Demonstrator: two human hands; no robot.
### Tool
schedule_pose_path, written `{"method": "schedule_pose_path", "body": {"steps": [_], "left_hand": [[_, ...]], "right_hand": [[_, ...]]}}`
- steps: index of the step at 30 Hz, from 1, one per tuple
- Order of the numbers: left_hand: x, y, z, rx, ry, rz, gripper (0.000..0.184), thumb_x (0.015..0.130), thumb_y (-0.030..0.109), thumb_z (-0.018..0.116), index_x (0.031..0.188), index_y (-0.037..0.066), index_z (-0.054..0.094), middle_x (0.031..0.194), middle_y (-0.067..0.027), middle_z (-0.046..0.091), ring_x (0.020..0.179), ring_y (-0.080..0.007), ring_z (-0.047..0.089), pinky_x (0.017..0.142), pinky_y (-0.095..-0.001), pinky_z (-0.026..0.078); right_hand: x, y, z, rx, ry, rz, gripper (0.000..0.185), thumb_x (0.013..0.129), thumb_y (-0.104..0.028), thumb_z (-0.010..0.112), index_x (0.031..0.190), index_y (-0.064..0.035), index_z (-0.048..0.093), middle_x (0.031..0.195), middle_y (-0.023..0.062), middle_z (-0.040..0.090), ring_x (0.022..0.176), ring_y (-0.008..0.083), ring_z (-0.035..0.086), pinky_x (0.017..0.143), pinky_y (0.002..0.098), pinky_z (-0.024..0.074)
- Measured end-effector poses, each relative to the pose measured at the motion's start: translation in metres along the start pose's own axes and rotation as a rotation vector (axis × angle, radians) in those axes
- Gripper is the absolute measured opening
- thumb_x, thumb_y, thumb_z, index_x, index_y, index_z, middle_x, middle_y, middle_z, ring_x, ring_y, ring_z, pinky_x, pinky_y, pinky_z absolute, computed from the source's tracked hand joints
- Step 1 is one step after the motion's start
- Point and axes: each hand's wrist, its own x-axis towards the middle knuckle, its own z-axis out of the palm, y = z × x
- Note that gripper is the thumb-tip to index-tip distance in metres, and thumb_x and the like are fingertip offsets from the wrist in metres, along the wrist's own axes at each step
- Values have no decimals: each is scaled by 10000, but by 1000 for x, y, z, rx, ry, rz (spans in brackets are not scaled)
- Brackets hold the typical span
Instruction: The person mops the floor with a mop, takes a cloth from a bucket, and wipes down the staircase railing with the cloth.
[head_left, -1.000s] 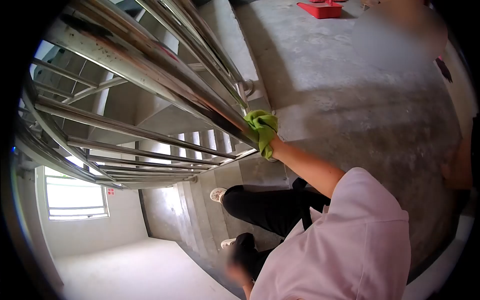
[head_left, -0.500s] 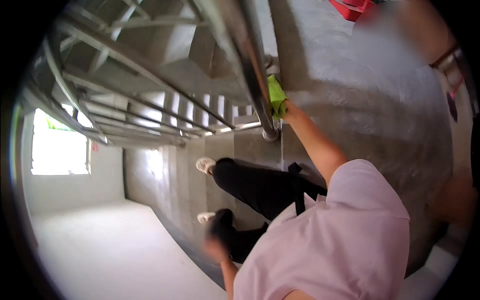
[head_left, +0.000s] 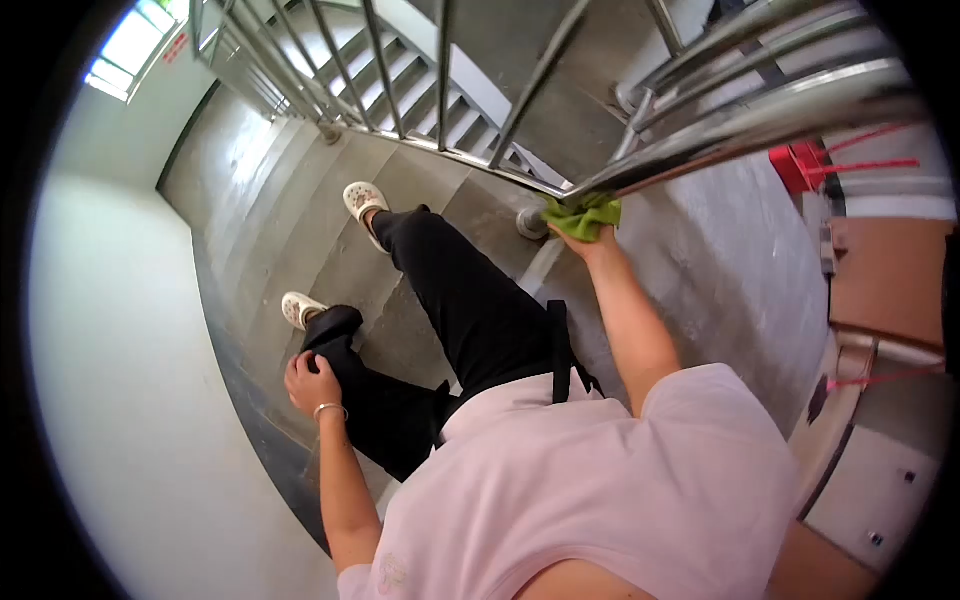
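Observation:
My right hand [head_left: 588, 238] grips a crumpled green cloth [head_left: 590, 215], its fingers partly hidden by the folds. The cloth is against the underside of the shiny metal handrail [head_left: 740, 125], by the corner where the rail meets the barred balustrade. On the left, my left hand [head_left: 313, 385], with a bracelet at the wrist, hangs beside the black trouser leg [head_left: 365, 415]. Its fingers are loosely bent and a little apart, with nothing seen in them.
Concrete steps [head_left: 290, 200] lie under my white shoes [head_left: 365, 200]. More stairs [head_left: 400, 85] show through the bars. A pale wall [head_left: 120, 330] runs along the left. At the right are a red dustpan [head_left: 795, 168], a brown board [head_left: 885, 285] and a white cabinet [head_left: 875, 490].
The view has turned, so the steps and shoes sit higher and the rail now runs to the upper right. The green cloth in my right hand has moved to the rail's corner.

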Motion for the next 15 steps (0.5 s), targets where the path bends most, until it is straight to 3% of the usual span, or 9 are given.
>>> {"method": "schedule_pose_path", "body": {"steps": [1, 3, 4, 5, 7, 8, 9, 13, 15], "left_hand": [[1, 1, 1, -3, -3, -30, 209, 762, 265, 558, 921, 152, 634, 1104, -39, 556, 1053, -244, 493, 877, -397, 393], [1, 2, 3, -21, 16, -12, 203, 755, 263, 566, 904, 148, 640, 1096, -37, 560, 1056, -236, 493, 878, -395, 394], [0, 2, 3, -20, 7, -34, 203, 755, 263, 566, 904, 148, 640, 1096, -37, 560, 1056, -236, 493, 878, -395, 394], [0, 3, 3, -22, 25, -15, 202, 752, 263, 569, 899, 144, 641, 1090, -39, 561, 1055, -235, 494, 880, -393, 394], [-1, 2, 2, -25, 43, -14, 202, 749, 262, 572, 894, 140, 642, 1085, -41, 563, 1054, -235, 494, 881, -391, 394], [0, 1, 1, -51, 39, -4, 203, 749, 263, 572, 893, 138, 643, 1082, -43, 563, 1053, -235, 494, 884, -391, 392], [0, 1, 1, -74, 34, 6, 204, 750, 263, 571, 892, 136, 644, 1079, -45, 563, 1052, -234, 493, 886, -390, 391], [-2, 3, -3, -60, 27, -24, 204, 753, 263, 568, 899, 142, 643, 1097, -31, 554, 1071, -226, 480, 898, -382, 378], [0, 1, 0, -78, 8, -32, 205, 752, 266, 569, 901, 146, 641, 1100, -24, 551, 1076, -222, 476, 899, -386, 374]], "right_hand": [[6, 1, 5, -22, -3, 21, 432, 835, -459, 444, 1126, -141, 471, 1173, 101, 478, 1111, 305, 425, 909, 503, 361], [16, 5, 7, -133, 269, -59, 501, 900, -417, 296, 1284, -103, 363, 1344, 112, 347, 1245, 327, 306, 979, 577, 269], [53, -4, -52, -983, 5, -141, 490, 903, -404, 297, 1283, -103, 364, 1344, 115, 342, 1229, 339, 316, 972, 584, 275], [89, -13, -108, -1763, -134, -456, 479, 906, -391, 298, 1283, -102, 364, 1344, 117, 337, 1214, 352, 326, 966, 591, 281], [45, -7, -41, -160, 161, -125, 419, 903, -348, 352, 1219, -79, 404, 1311, 143, 354, 1163, 355, 372, 955, 596, 302], [46, -6, -36, -552, 151, -180, 325, 901, -272, 396, 1142, -56, 427, 1284, 167, 360, 1129, 347, 408, 941, 576, 345], [38, -23, -32, -447, 136, -143, 293, 903, -249, 401, 1116, -50, 427, 1261, 168, 383, 1112, 331, 427, 922, 538, 386], [-39, -55, 41, -809, -261, -166, 394, 869, -312, 468, 1184, -76, 443, 1142, 121, 512, 1060, 287, 478, 823, 475, 476], [-79, -55, 87, -744, -45, -171, 302, 892, -231, 445, 1157, -87, 446, 1143, 135, 506, 1044, 279, 498, 750, 384, 528]]}}
